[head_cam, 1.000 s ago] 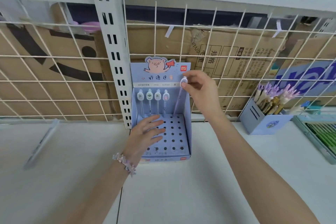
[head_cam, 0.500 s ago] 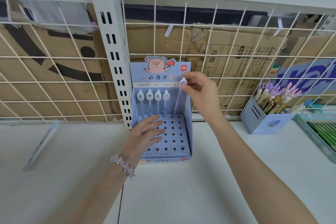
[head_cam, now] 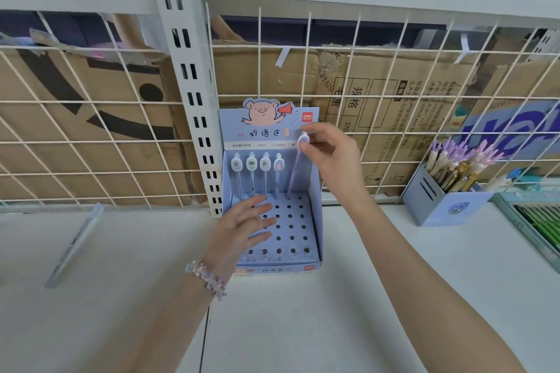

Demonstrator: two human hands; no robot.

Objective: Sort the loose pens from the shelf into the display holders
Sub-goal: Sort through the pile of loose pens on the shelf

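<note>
A pale blue cardboard display holder (head_cam: pixel 313 191) stands on the white shelf (head_cam: pixel 303 312), its back card against the wire grid (head_cam: pixel 121 136); the card carries a cartoon pig and a printed label strip; the holder's floor is a tray of round holes, most of them bare. Four pens (head_cam: pixel 257 175) stand upright side by side in the back row, each topped with a small oval charm. The right hand (head_cam: pixel 330 151) pinches the oval top of a fifth, lilac pen (head_cam: pixel 295 169) between thumb and fingers (head_cam: pixel 309 130); the pen leans to the right, with its tip down at the back row of holes just right of the four standing pens; whether the tip is seated in a hole cannot be told. The left hand (head_cam: pixel 245 221) lies flat on the left part of the holed tray, fingers straight and a little spread, holding nothing; a beaded bracelet (head_cam: pixel 207 277) circles its wrist. One loose pen (head_cam: pixel 74 245) lies on the shelf well to the left, apart from the holder. To the right stands a second, smaller blue holder (head_cam: pixel 445 206) full of pens with purple and pink tops; beside it, at the frame's edge, a tray of green pens (head_cam: pixel 542 227). Cardboard boxes (head_cam: pixel 394 94) sit behind the grid.
</note>
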